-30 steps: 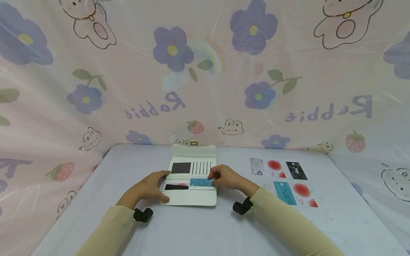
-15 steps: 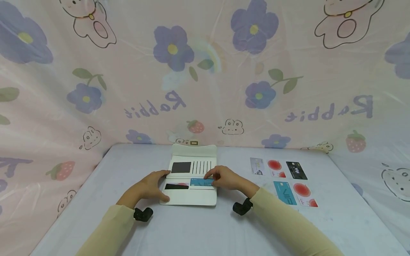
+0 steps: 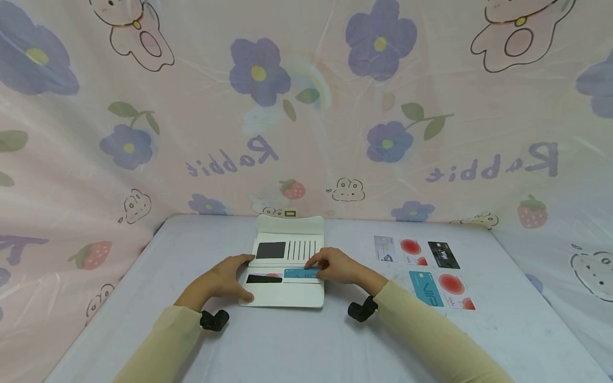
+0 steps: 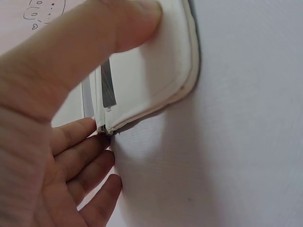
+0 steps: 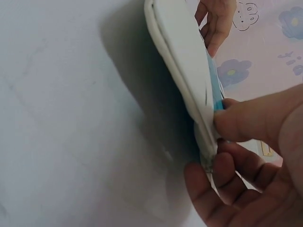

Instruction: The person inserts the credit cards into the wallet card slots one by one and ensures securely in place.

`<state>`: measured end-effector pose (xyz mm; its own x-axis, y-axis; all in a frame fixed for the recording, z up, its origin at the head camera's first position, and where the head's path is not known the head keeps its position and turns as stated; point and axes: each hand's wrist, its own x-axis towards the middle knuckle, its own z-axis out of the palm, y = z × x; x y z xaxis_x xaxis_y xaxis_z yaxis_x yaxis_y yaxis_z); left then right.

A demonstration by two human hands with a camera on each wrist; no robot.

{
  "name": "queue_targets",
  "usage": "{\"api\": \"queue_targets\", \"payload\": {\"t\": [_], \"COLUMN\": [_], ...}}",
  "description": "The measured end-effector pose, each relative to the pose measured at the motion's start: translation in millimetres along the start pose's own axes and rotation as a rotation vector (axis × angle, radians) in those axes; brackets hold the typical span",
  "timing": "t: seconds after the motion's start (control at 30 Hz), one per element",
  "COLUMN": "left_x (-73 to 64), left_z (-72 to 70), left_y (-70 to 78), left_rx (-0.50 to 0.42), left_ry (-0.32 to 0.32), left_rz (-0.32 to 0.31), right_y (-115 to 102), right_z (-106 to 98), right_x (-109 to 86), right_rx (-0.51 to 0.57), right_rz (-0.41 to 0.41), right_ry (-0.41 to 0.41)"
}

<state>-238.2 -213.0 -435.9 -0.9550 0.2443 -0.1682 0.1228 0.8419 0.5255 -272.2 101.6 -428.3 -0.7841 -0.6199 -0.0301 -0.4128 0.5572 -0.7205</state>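
Note:
An unfolded white wallet (image 3: 287,296) lies on the table in the head view. My left hand (image 3: 221,277) steadies its left side, with the thumb on the lower panel and fingertips by the fold; the left wrist view shows the thumb (image 4: 135,21) flat on the wallet. A blue card (image 3: 299,273) sits partly in the right pocket of the lower panel. My right hand (image 3: 337,266) pinches this card near its right end. In the right wrist view, its blue edge (image 5: 217,90) shows beside the thumb. Left of it, a card with a red circle shows above a dark window (image 3: 263,279).
To the right lie a silver card (image 3: 384,249), a white-and-red card (image 3: 410,247), a black VIP card (image 3: 443,255), a blue VIP card (image 3: 425,289) and another white-and-red card (image 3: 452,285). A patterned curtain (image 3: 325,133) hangs behind the table (image 3: 287,346).
The right index finger has shifted left along the blue card. Slightly less of that card shows above the pocket. My left hand and the wallet have stayed in place.

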Motion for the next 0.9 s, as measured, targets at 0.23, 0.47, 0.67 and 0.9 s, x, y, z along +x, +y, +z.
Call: {"api": "queue_targets", "payload": {"t": [0.23, 0.47, 0.67, 0.9], "left_x": [0.4, 0.3, 0.5, 0.4], "left_z": [0.4, -0.5, -1.7, -1.7], "left_y": [0.2, -0.5, -0.2, -0.7], "left_rx": [-0.009, -0.014, -0.013, -0.017], "left_ry": [-0.005, -0.001, -0.005, -0.008], "left_rz": [-0.006, 0.001, 0.020, 0.017], "right_y": [1.0, -3.1, -5.4, -6.5], "right_z": [3.5, 4.6, 5.9, 8.4], "right_x": [0.1, -2.3, -1.8, -0.1], "right_rx": [-0.027, -0.035, -0.032, -0.034], "right_rz": [-0.035, -0.035, 0.005, 0.048], "right_ry": [-0.001, -0.001, -0.018, -0.049]}}
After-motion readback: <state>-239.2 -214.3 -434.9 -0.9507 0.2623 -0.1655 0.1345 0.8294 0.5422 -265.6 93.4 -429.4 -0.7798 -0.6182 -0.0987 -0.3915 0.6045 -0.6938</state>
